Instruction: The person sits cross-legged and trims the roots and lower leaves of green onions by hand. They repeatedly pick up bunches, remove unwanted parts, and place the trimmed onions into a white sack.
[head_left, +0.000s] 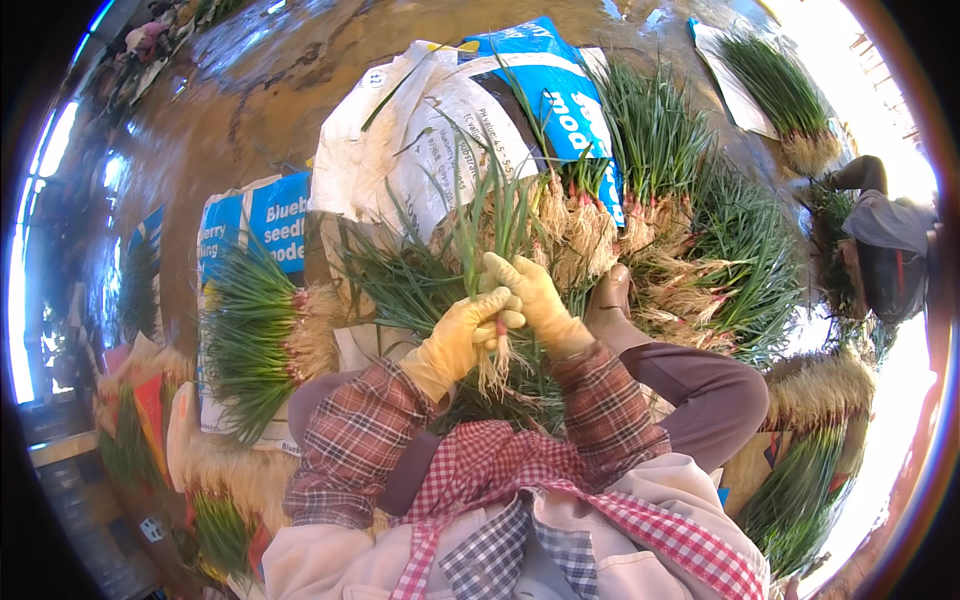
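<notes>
Both hands wear yellowish rubber gloves and meet in front of my lap. My left hand grips a few spring onions, their pale roots hanging below the fingers and green leaves rising above. Curled against the same spring onions is my right hand, its fingertips beside the left thumb; the exact grip is partly hidden. Beneath the hands lies a loose heap of spring onions. Just beyond, bunches with tangled roots rest against a white and blue printed plastic sack.
Spring onions lie stacked on another printed sack at left. A larger pile lies right of my bare foot. More bundles are at lower right. Another person sits at the right edge. Wet brown floor stretches beyond.
</notes>
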